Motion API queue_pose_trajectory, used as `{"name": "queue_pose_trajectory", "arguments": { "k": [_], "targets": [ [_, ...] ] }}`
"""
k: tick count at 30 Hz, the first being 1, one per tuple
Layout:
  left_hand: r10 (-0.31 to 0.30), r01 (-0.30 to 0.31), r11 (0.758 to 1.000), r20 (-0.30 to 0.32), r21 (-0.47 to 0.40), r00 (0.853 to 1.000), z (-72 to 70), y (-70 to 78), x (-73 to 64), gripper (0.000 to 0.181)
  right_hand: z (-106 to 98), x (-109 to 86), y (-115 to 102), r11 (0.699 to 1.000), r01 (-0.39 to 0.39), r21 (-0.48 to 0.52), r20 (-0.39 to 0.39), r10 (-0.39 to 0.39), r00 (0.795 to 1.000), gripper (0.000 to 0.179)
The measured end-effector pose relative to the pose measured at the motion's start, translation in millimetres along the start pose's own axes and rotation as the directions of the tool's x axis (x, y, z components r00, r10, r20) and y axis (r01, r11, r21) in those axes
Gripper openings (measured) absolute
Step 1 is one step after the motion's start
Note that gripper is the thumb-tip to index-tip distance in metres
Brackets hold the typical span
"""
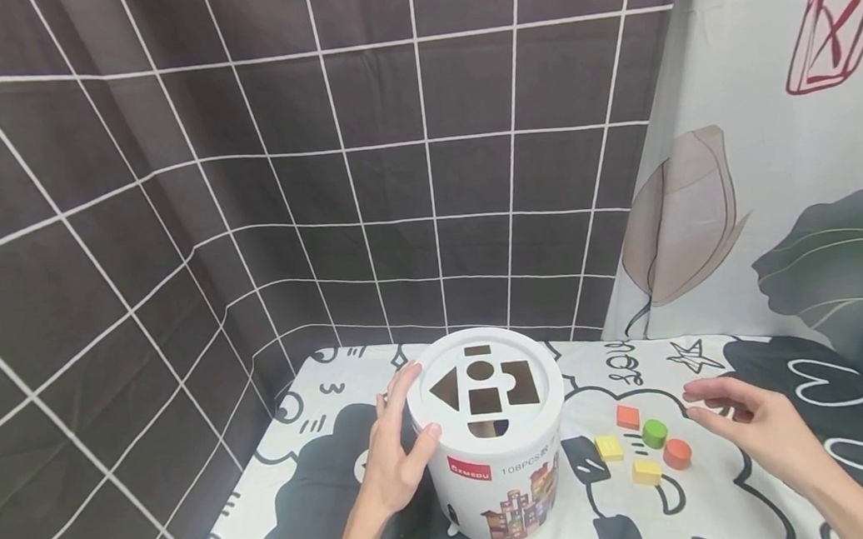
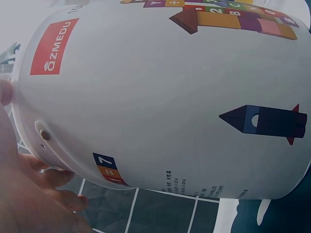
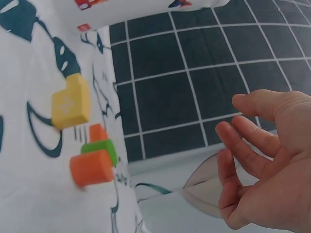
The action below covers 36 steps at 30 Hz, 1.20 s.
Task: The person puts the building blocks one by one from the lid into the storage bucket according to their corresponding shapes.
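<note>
A white toy-block bucket (image 1: pixel 491 482) stands upright, its lid (image 1: pixel 518 426) cut with shaped holes. My left hand (image 1: pixel 398 455) rests against the left side of its rim, thumb toward the front and fingers along the far side. In the left wrist view, the printed wall of the bucket (image 2: pixel 155 97) fills most of the picture. My right hand (image 1: pixel 750 422) hovers right of several small blocks, holding nothing, with its fingers loosely bent. Among these are two yellow blocks (image 1: pixel 646 472), a green cylinder (image 1: pixel 654 433), an orange cylinder (image 1: pixel 676 454) and an orange-red block (image 1: pixel 627 417).
A patterned black-and-white cloth (image 1: pixel 323 444) covers the table. Behind it hangs a dark curtain with a white grid (image 1: pixel 388 181). A light curtain with leaf prints (image 1: pixel 756 180) hangs at the back right.
</note>
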<state>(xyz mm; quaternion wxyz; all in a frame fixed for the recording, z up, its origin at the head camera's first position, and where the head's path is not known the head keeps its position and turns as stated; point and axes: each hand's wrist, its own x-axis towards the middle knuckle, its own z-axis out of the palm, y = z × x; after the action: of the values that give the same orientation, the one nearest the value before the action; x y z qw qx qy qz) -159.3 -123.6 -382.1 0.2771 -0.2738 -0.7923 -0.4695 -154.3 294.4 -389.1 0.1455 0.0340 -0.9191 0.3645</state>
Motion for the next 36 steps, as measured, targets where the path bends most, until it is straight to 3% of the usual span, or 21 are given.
{"name": "queue_pose_trajectory", "arguments": {
  "k": [6,26,36],
  "targets": [
    [0.009,-0.009,1.0,-0.012,0.005,1.0,-0.2,-0.2,0.0,0.062,6.4,-3.8,11.1,0.998,-0.068,-0.013,0.043,0.068,0.997,0.046],
    [-0.006,0.006,1.0,0.005,-0.007,1.0,1.1,-1.9,-0.2,0.061,21.6,-16.0,41.0,0.992,-0.122,-0.037,0.079,0.125,0.989,0.048],
    [0.005,-0.005,1.0,0.0,0.011,1.0,0.6,-2.1,-0.5,0.061,31.4,-20.0,57.9,0.985,-0.171,0.017,0.107,0.169,0.98,0.052]
  ]
}}
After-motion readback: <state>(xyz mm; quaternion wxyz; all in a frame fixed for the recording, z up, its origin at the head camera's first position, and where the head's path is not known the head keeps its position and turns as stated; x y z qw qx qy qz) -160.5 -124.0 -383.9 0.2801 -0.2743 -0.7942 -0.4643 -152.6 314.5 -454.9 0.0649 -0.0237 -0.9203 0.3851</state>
